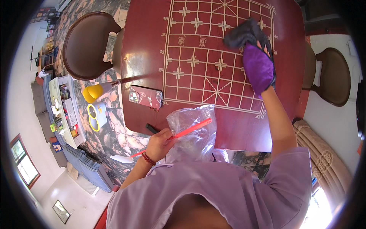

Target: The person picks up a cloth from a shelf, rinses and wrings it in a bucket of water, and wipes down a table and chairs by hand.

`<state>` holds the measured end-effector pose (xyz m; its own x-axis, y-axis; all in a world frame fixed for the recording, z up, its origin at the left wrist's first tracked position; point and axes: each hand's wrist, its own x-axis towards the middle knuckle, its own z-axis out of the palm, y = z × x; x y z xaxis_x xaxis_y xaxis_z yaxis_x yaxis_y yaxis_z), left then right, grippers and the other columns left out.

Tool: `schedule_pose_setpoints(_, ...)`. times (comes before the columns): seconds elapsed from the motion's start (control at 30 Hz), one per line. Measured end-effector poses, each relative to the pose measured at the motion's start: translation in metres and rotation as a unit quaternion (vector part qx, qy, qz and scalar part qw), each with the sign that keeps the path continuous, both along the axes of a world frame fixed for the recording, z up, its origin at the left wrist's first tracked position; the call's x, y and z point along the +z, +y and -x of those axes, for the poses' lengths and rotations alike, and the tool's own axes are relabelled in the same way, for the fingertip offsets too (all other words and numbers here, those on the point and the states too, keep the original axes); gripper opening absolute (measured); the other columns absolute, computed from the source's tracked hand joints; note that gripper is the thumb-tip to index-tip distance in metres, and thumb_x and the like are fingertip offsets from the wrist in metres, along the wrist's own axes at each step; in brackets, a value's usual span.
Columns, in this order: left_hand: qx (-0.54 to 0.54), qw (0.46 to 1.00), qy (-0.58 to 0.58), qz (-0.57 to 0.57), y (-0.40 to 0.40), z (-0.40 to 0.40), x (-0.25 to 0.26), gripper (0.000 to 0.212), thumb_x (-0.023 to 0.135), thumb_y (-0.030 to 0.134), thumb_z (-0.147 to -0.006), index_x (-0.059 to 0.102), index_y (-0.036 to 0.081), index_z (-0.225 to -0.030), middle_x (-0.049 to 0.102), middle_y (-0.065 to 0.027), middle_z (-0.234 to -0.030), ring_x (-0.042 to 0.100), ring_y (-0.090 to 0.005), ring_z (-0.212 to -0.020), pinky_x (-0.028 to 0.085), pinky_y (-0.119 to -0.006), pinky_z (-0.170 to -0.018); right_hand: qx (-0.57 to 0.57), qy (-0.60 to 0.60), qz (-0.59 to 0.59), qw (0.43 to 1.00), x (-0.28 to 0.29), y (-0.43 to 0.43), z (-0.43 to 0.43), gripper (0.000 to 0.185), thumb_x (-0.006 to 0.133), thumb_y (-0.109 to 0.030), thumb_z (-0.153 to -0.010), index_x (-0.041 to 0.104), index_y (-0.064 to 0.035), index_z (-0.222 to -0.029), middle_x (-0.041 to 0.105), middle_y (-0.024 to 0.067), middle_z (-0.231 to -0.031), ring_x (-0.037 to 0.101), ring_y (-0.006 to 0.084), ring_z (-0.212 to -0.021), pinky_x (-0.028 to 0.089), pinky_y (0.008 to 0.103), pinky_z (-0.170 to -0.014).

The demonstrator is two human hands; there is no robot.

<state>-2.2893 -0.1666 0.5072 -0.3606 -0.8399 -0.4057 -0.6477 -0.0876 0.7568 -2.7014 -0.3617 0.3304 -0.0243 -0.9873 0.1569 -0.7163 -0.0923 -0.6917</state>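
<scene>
My left hand [158, 144], with a red beaded bracelet at the wrist, grips a thin red handle [194, 128]. That handle ends in a flat white head [123, 159] at the lower left. A clear plastic bag [197, 146] lies behind the handle at the near table edge; whether my fingers also pinch it is unclear. My right hand [258, 65] wears a purple and black glove and reaches far over the red table [143, 54]. Under its fingers a dark cloth [243, 33], blurred, rests on the board grid printed on the tabletop.
A phone in a patterned case [145, 96] lies on the table's left side, with a small black object [151, 128] nearer me. Brown chairs stand left [88, 45] and right [333, 77]. A yellow-headed object [93, 93] and a white-and-yellow item [97, 113] appear beyond the left edge.
</scene>
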Motion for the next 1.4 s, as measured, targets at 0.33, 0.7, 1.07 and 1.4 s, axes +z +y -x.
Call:
schedule_pose_setpoints(0.33,0.179,0.978,0.071,-0.077,0.004,-0.011,0.018,0.015,0.074,-0.001,-0.084,0.060,-0.004,-0.089,0.056,-0.0064,-0.075,0.056,-0.0100,-0.065,0.046,-0.027,-0.057,0.230,0.284,0.075,0.928,0.026,0.160,-0.169,0.040,0.050,-0.035,-0.094,0.061,-0.0108,-0.124,0.060,0.0093,-0.129,0.050,0.0327,-0.127,0.035,0.0509,-0.109)
schedule_pose_setpoints(0.7,-0.068,0.987,0.017,0.144,-0.073,0.081,0.024,0.025,0.074,0.015,-0.082,0.052,0.002,-0.087,0.058,-0.0161,-0.080,0.062,-0.0375,-0.074,0.048,-0.041,-0.063,0.347,0.322,-0.087,0.877,0.112,0.199,0.022,0.039,0.056,-0.023,-0.089,0.059,-0.0138,-0.126,0.047,0.0129,-0.145,0.054,0.0335,-0.124,0.042,0.0426,-0.104)
schedule_pose_setpoints(1.07,-0.225,0.963,-0.018,0.144,-0.097,0.169,0.011,0.042,0.078,0.016,-0.075,0.055,0.007,-0.110,0.066,-0.0148,-0.100,0.066,-0.0370,-0.091,0.053,-0.046,-0.076,0.064,0.335,0.120,0.932,0.292,0.181,0.002,0.045,0.069,-0.009,-0.079,0.062,-0.0081,-0.123,0.065,0.0102,-0.115,0.064,0.0272,-0.107,0.049,0.0457,-0.093)
schedule_pose_setpoints(1.4,-0.476,0.845,0.030,0.242,-0.128,0.341,0.020,0.044,0.066,-0.003,-0.075,0.056,0.013,-0.115,0.062,-0.0062,-0.101,0.068,-0.0263,-0.087,0.057,-0.038,-0.070,-0.172,0.248,0.012,0.953,0.229,0.242,0.039,0.059,0.073,-0.012,-0.081,0.052,-0.0056,-0.135,0.060,0.0061,-0.081,0.062,0.0248,-0.072,0.052,0.0365,-0.066)
